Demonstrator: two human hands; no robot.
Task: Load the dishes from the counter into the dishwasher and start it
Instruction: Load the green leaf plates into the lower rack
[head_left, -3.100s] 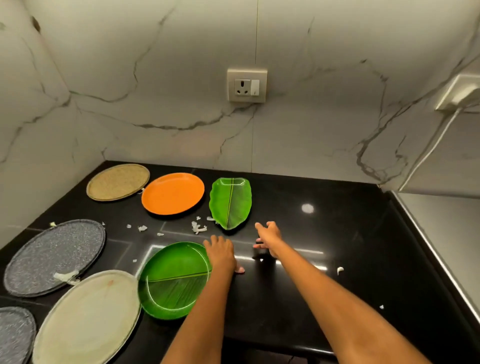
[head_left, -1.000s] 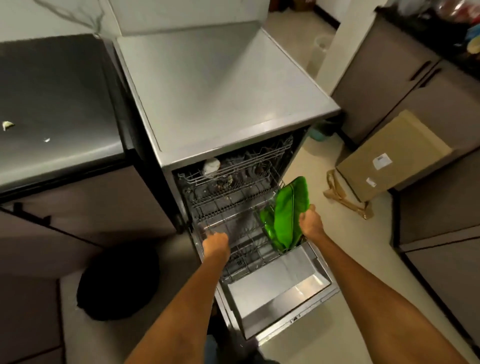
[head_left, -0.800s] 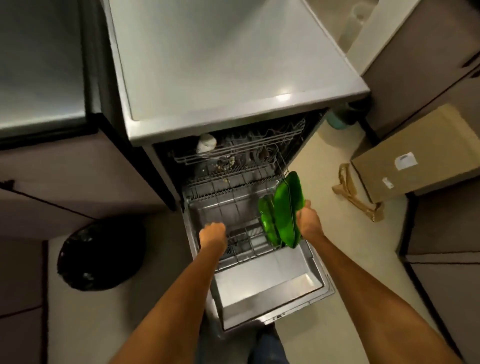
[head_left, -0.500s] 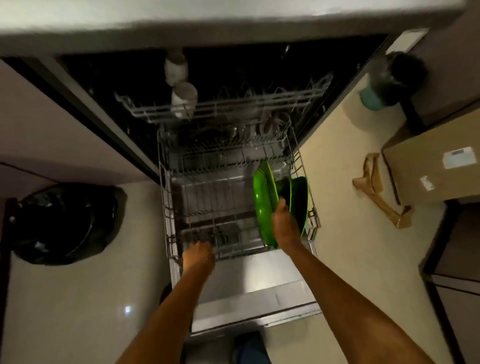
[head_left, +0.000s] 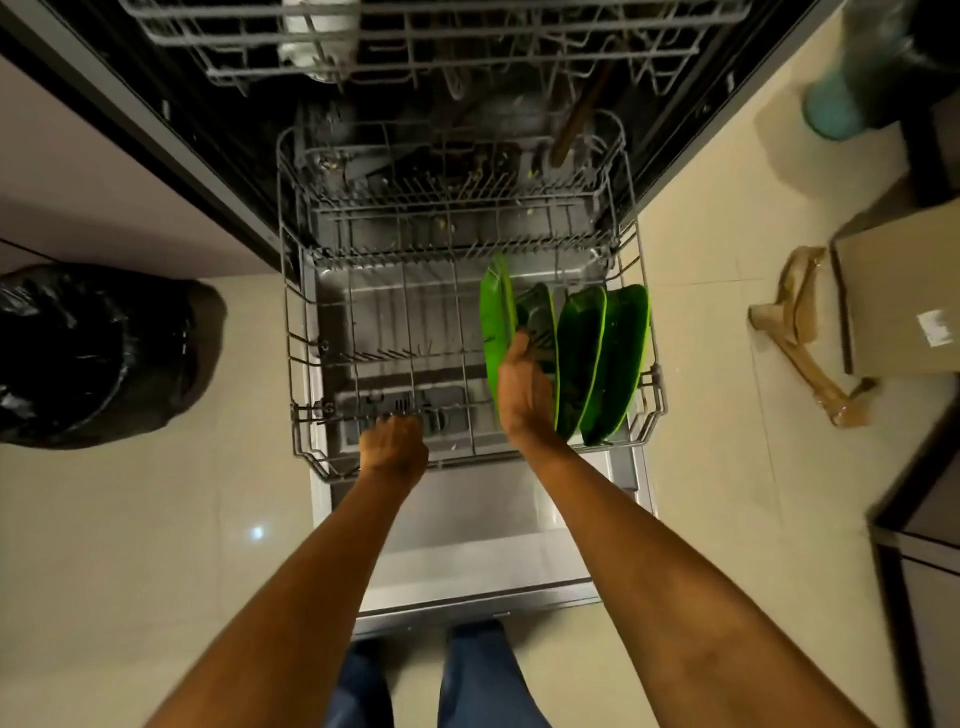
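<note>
Over beige floor tiles (head_left: 696, 249), open dishwasher (head_left: 208, 130), black bag (head_left: 93, 353), cardboard box (head_left: 898, 301)

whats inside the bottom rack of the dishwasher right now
Green plates stand on edge at the right side of the bottom rack, and the right hand grips the leftmost one. The hand hides how that plate sits in the prongs. The left hand holds the rack's front rim.

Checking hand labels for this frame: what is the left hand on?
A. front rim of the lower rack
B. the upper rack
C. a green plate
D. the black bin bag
A: the left hand grips the front rim of the lower rack, while the right hand holds a green plate standing on edge in it.
</note>
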